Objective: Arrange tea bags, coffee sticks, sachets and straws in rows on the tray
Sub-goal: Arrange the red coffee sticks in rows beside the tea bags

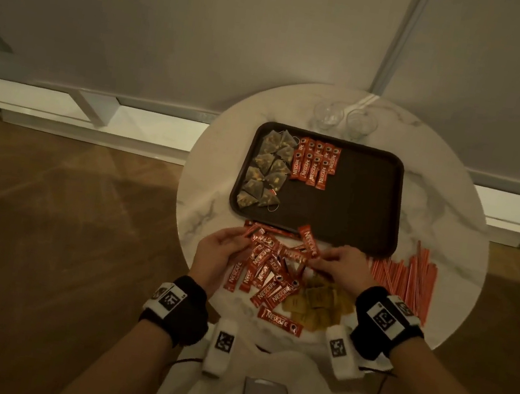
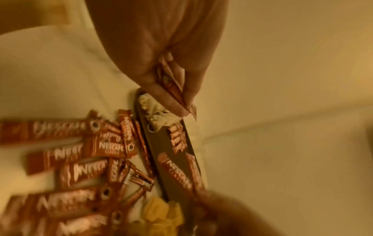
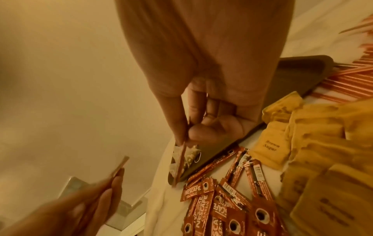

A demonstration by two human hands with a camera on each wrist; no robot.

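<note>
Both hands picked coffee sticks from the loose pile in front of the tray

The left hand [image 1: 221, 248] had its grip closed round a few coffee sticks [image 2: 171, 83], thumb against fingers, probably gathering a small bundle to lay down together; the right hand [image 1: 341, 266] pinched a single stick [image 3: 181, 159] by one end between thumb and forefinger. The pile [image 1: 268, 273] lay on the worktop [image 1: 445, 222] directly beneath and between both grips, just short of the tray [image 1: 352, 204], where tea bags [image 1: 268, 171] and a row of sticks [image 1: 315, 163] already sat at its far left. Sachets [image 1: 320, 303] and straws [image 1: 406, 276] waited beside the right hand
</note>
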